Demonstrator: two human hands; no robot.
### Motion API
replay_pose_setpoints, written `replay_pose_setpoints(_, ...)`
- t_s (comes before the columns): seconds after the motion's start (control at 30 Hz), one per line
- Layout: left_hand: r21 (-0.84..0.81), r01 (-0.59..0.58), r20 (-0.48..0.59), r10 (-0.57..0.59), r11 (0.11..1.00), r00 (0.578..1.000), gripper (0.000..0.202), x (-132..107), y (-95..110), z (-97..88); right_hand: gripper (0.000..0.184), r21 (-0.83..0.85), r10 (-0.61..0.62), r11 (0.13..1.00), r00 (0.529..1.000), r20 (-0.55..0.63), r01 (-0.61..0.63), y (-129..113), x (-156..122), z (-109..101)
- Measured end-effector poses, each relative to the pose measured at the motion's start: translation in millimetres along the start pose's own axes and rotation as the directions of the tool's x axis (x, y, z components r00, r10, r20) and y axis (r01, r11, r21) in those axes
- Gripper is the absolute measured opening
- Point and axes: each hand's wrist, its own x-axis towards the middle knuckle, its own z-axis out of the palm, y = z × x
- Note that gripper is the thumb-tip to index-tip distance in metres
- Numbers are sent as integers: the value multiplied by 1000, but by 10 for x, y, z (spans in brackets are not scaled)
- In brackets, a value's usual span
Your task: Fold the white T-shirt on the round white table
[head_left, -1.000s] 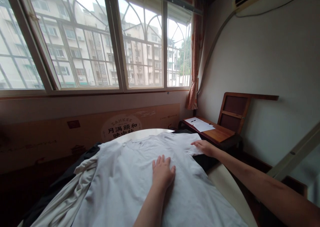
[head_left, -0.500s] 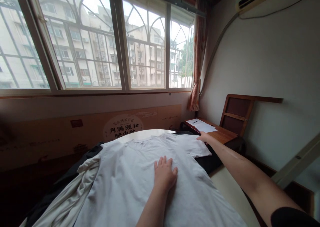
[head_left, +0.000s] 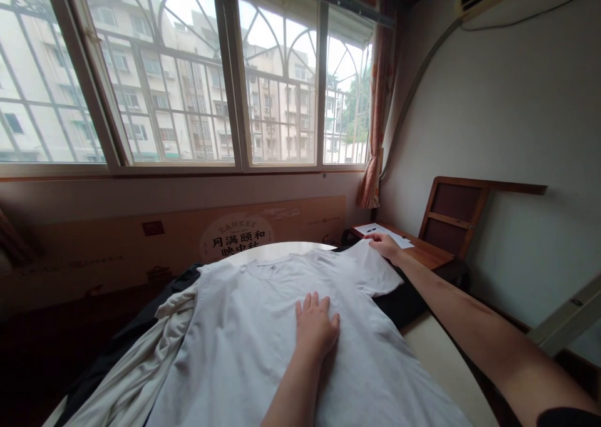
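Note:
A white T-shirt (head_left: 244, 333) lies spread over a round table (head_left: 277, 250), collar toward the window. My left hand (head_left: 315, 324) rests flat on the shirt's middle, fingers stretched out. My right hand (head_left: 384, 245) reaches to the far right and pinches the shirt's right sleeve (head_left: 370, 267), lifting its edge a little off the table.
A cream cloth (head_left: 141, 358) and dark garments (head_left: 117, 345) hang off the table's left side. A wooden side table (head_left: 422, 252) with papers (head_left: 382, 234) and a pen stands right, a wooden chair frame (head_left: 455, 214) behind it. A printed cardboard panel (head_left: 235, 239) leans below the window.
My right hand has slid outward along the right sleeve to its far edge and pinched it up. My left hand stays flat on the shirt. The view shifted slightly left.

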Motion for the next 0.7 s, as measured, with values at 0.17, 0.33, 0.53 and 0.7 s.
replay_pose_setpoints(0.17,4,-5,-2,5,1000,1000,58,0,6,4,36,106,-159,983,986,58,153,-474,-93,241)
replay_pose_setpoints(0.33,8,-11,0,11,1000,1000,56,-12,11,-19,41,390,-269,909,921,281,147,-895,-331,637)
replay_pose_setpoints(0.53,-13,-35,-53,34,999,998,43,-31,35,-50,45,231,-98,972,969,226,44,-768,-200,631)
replay_pose_setpoints(0.7,-60,-6,-77,1,998,997,48,-13,40,-20,40,-44,12,999,978,207,-3,-263,-66,535)
